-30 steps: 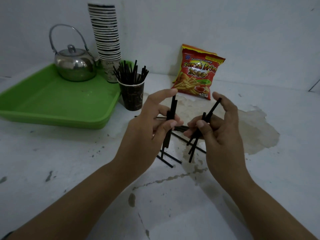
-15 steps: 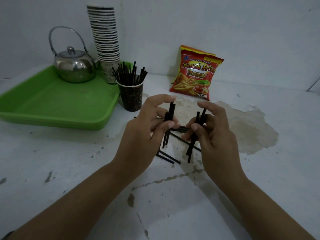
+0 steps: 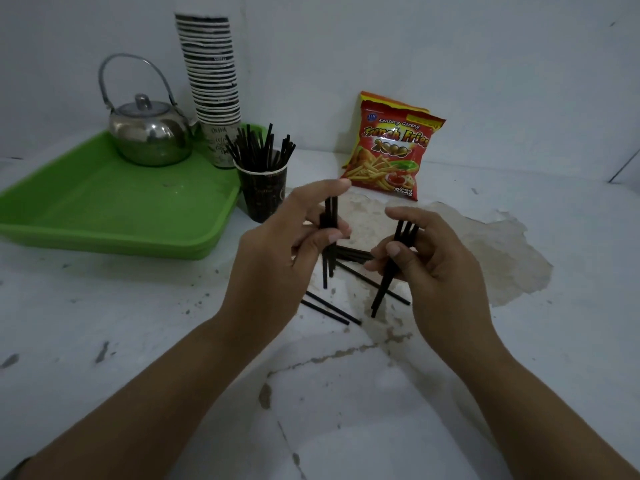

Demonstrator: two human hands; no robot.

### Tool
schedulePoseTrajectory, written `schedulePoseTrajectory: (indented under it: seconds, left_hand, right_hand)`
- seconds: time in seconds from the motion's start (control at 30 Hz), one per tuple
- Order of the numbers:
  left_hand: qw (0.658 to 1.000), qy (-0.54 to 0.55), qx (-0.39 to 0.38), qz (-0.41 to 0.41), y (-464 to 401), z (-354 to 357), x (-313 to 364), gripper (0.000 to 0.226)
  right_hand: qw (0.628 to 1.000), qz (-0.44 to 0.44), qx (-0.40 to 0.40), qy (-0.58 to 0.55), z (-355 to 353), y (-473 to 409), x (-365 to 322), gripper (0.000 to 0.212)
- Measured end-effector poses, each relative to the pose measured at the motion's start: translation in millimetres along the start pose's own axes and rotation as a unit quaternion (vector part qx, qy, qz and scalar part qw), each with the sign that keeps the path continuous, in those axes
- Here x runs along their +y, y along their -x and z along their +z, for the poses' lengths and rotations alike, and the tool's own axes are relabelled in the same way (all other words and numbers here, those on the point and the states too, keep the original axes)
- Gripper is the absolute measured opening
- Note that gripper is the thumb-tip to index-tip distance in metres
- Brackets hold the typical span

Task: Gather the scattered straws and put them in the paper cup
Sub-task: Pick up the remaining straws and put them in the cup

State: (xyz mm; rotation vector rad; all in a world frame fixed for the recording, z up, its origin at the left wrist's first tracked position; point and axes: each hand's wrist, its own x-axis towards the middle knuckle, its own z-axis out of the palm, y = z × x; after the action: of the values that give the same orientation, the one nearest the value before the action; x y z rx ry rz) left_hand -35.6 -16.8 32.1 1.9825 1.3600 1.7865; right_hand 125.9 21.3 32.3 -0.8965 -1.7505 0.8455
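Head view: at centre frame the left hand [image 3: 298, 233] pinches a near-upright bunch of straws [image 3: 329, 237], and the right hand [image 3: 426, 261] grips a slanted bunch [image 3: 388, 282]. The cup [image 3: 265, 194], already bristling with straws, stands above and left of them beside the green tray [image 3: 114, 216]. Best to square each bunch's ends, merge them, then lower them straight into the cup. More loose straws [image 3: 332, 308] lie on the tabletop [image 3: 138, 323]; the hands hide some, so their count is unclear.
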Motion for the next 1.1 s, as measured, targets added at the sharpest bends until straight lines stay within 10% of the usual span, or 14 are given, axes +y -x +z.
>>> schedulePoseTrajectory:
  seconds: [0.4, 0.7, 1.1]
  left_hand:
    - [0.962, 0.078, 0.261, 0.024, -69.9, -57.6, -5.2, 0.037]
    - [0.977, -0.08, 0.198, 0.017, -113.2, -73.8, -38.2, 0.049]
    - [0.984, -0.16, 0.083, -0.014, -104.1, -56.5, -80.4, 0.026]
  right_hand:
    - [0.98, -0.06, 0.095, -0.167, 41.0, -76.9, -57.1, 0.019]
    - [0.979, -0.08, 0.158, -0.097, 105.2, -146.5, -65.2, 0.019]
    - [0.977, -0.107, 0.046, 0.176, 131.6, -144.1, -19.3, 0.03]
